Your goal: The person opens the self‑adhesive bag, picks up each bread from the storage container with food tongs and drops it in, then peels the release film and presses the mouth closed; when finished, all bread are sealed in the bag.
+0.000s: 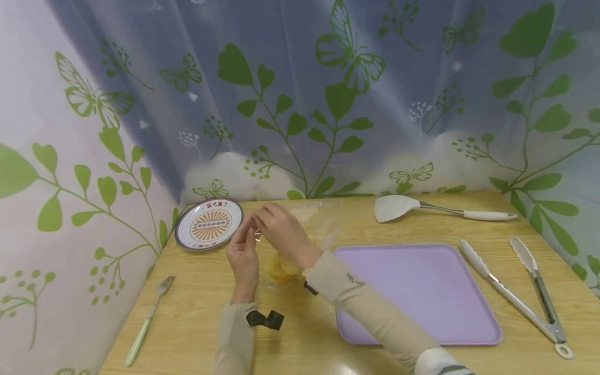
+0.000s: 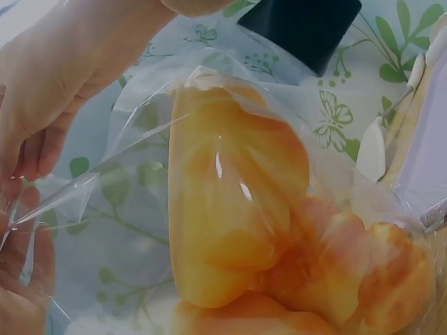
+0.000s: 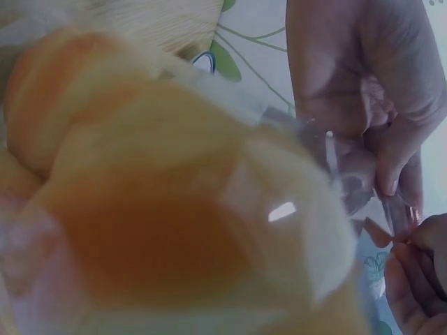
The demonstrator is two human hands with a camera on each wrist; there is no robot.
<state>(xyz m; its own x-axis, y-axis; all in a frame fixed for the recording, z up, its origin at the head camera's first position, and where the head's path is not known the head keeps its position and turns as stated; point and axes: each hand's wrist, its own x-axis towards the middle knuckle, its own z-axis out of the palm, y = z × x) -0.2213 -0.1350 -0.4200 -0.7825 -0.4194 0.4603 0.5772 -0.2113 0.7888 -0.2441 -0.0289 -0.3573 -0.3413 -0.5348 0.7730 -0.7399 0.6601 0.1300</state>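
Note:
A clear plastic bag holds several golden bread rolls; in the right wrist view the rolls fill the left side, blurred. The bag's edge is pinched between the fingertips of my left hand, left of the rolls in the head view. Close against it, my right hand pinches the same edge, and the two hands' fingertips meet. Its wrist partly hides the rolls from the head view. Between the fingers the plastic is stretched and creased.
A patterned plate lies back left, with a green-handled fork nearer. To the right are a purple tray, a white spatula and metal tongs. A leaf-printed curtain stands behind the wooden table.

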